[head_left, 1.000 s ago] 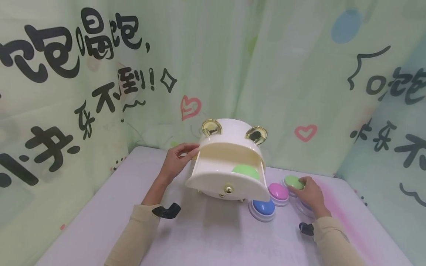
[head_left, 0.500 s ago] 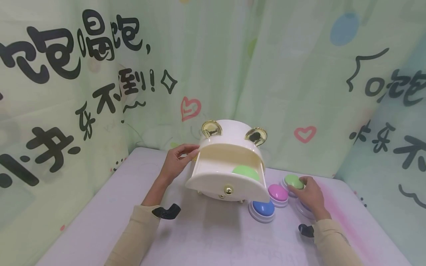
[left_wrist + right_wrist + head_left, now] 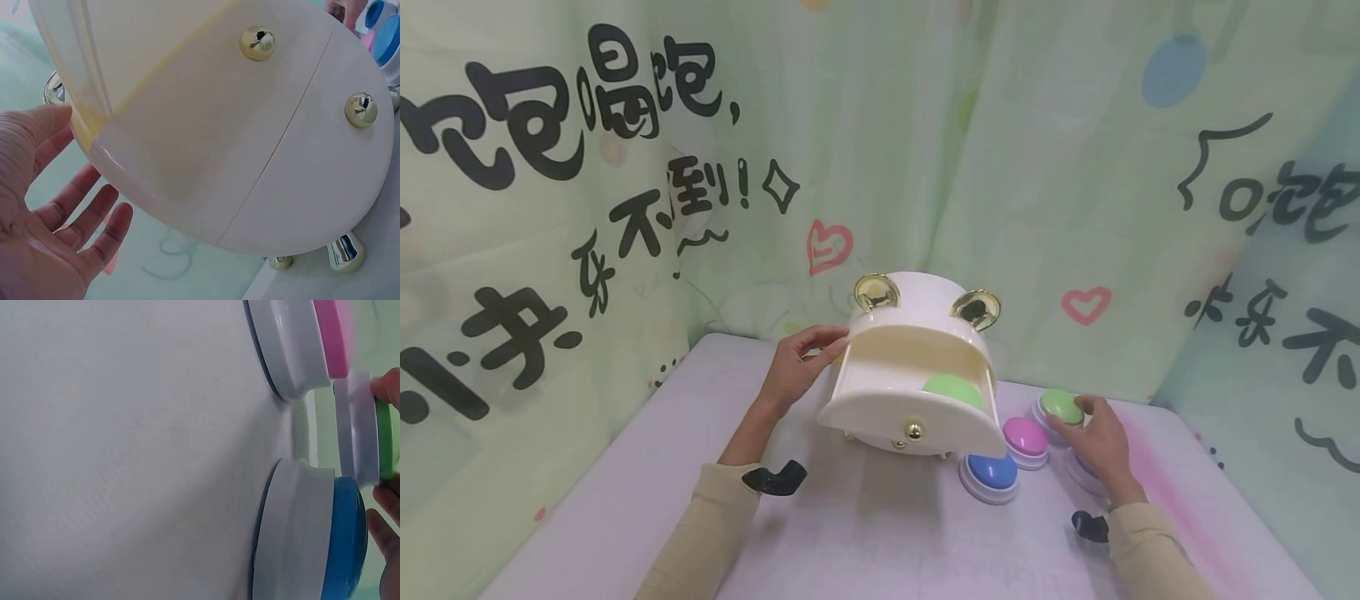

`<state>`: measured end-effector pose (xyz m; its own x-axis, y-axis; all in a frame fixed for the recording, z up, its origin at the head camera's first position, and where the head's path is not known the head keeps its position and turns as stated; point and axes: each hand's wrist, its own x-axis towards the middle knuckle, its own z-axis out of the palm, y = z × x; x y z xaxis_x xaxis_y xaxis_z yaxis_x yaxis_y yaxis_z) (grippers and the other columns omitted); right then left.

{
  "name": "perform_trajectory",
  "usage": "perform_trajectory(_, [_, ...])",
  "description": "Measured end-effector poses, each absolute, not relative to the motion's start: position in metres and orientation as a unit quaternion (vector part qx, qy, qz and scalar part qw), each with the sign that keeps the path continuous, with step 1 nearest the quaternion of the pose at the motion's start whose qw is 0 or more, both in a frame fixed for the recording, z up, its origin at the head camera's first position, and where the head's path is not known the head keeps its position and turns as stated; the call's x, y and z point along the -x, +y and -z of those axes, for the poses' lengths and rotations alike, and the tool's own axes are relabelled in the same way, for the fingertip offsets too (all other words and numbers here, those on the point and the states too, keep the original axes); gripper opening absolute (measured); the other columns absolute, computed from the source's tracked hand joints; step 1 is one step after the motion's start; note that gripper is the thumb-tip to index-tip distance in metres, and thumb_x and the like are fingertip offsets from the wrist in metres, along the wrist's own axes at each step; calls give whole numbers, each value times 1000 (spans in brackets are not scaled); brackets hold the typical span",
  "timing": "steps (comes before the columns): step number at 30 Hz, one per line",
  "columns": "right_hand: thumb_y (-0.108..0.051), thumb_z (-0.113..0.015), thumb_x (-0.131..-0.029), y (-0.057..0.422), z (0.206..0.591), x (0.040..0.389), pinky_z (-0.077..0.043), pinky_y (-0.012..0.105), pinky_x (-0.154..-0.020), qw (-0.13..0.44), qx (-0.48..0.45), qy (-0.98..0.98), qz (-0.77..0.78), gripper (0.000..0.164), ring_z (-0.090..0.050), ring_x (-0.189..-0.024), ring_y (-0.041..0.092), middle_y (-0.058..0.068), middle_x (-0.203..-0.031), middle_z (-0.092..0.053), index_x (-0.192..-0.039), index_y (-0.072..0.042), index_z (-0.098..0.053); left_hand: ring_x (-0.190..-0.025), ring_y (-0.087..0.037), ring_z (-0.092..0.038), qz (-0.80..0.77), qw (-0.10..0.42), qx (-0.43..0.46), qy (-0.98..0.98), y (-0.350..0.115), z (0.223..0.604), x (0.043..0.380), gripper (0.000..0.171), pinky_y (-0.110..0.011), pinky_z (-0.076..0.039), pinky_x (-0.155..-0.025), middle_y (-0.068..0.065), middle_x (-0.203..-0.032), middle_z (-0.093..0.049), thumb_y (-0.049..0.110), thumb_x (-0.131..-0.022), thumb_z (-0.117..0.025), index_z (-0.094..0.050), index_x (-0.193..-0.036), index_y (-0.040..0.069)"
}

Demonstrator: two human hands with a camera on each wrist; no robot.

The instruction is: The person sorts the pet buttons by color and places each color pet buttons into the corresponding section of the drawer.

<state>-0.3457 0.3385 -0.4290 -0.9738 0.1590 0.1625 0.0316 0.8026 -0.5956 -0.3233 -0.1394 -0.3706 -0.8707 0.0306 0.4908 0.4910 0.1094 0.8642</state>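
Note:
A white drawer box (image 3: 925, 292) with gold ears, knobs and feet stands mid-table, its upper drawer (image 3: 880, 408) pulled out. Inside the drawer sits a green dome (image 3: 953, 389). My left hand (image 3: 793, 367) touches the box's left side, thumb at the edge and the other fingers spread loosely behind it in the left wrist view. At the right, my right hand (image 3: 1101, 442) holds a green push button (image 3: 1062, 406) on a white base, thumb and fingers on either side of its dome. Another blue button (image 3: 347, 537) lies close under that hand, partly hidden in the head view.
A pink push button (image 3: 1025, 436) and a blue one (image 3: 992, 471) stand on the white table (image 3: 850, 533) between the box and my right hand. Printed curtains (image 3: 1030, 208) rise behind the table and along both sides.

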Motion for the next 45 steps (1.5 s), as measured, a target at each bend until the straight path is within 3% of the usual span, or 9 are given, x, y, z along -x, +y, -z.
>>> perform_trajectory(13, [-44,-71,-95,331,429,339,-31,65,-113,130,54,-931,-338,87,-34,-141,52,35,-153,-36,-152,8,-31,-116,-25,-65,643,180,180,-722,-139,370,322,29,-24,-55,-85,-14,-121,-72,20,-98,-71,-72,-123,5])
perform_trajectory(45, [-18,-80,-88,311,418,315,-36,62,-110,265,21,-887,-379,69,-45,-134,46,29,-145,-48,-142,7,-45,-117,-26,-65,638,185,179,-726,-138,369,321,28,-25,-55,-86,-13,-121,-72,20,-98,-71,-73,-123,6])
